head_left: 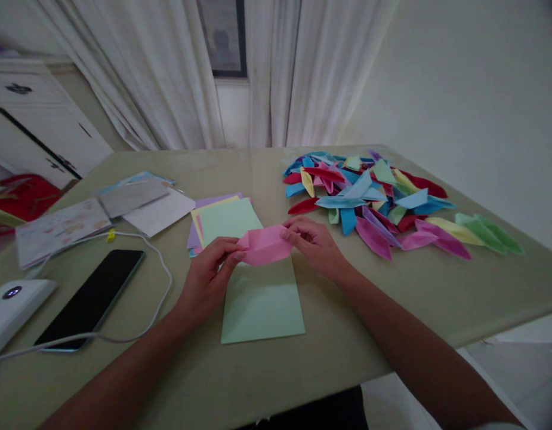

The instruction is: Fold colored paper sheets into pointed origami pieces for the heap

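A pink folded paper point(264, 245) is held up between my two hands over the table. My left hand point(212, 269) pinches its left end between thumb and fingers. At the right end, my right hand point(315, 245) grips it with the thumb on top. Creases run along the paper, which narrows toward its left end. Beneath it lies a pale green sheet point(263, 307), flat on the table. Just beyond, a stack of coloured paper point(226, 218) shows green, yellow and purple edges, partly covered by my left hand and the pink paper.
A heap of folded paper pieces point(356, 191) in many colours spreads over the back right. On the left lie a black phone point(92, 295), a white power bank point(18, 310), a white cable point(168, 278) and paper packets point(65, 230). The table's front edge point(383, 370) is near me.
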Tool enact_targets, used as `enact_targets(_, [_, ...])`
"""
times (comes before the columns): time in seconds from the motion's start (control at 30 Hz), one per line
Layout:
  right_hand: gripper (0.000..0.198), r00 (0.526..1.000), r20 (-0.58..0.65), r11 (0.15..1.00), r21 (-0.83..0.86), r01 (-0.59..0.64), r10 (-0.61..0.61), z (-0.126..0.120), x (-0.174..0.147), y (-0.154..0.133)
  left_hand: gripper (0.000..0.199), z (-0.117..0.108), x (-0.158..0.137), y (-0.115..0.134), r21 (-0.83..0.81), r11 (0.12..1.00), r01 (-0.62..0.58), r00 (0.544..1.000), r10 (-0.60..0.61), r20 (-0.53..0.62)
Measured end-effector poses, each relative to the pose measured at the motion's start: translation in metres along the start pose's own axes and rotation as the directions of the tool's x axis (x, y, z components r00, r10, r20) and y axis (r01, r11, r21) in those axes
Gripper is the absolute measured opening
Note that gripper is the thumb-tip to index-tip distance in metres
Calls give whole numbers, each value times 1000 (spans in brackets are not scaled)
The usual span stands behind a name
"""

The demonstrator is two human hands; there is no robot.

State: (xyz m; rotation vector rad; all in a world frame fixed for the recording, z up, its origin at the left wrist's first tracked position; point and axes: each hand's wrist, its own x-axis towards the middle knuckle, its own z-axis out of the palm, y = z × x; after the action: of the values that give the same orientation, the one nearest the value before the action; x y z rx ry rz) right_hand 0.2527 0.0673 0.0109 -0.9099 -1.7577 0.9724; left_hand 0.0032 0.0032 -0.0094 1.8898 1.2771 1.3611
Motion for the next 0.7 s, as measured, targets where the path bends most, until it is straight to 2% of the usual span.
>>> enact_targets(0.13, [40, 1000, -14, 1000, 7, -10, 11, 0, -1, -1, 12, -2, 2, 2, 118, 992, -35, 999, 39, -34])
enact_targets(0.3, [39, 997, -81, 999, -36, 16, -19, 1, -1, 1, 9, 0, 2, 1, 155, 985, -75, 997, 75, 7])
enact_targets(0.53, [23, 1000, -24, 999, 43, 13, -12, 3, -2, 8, 17, 0, 1, -2, 177, 979, -101, 995, 100, 15])
enact_targets(0.63, [22, 996, -70, 998, 16, 54, -52, 2, -1, 9, 16, 0, 1, -3, 143, 988, -60, 998, 58, 16])
enact_targets(0.7, [25, 993, -92, 997, 7, 78, -77, 0, 0, 8, 15, 0, 1, -3, 83, 996, 21, 1000, -22, 13])
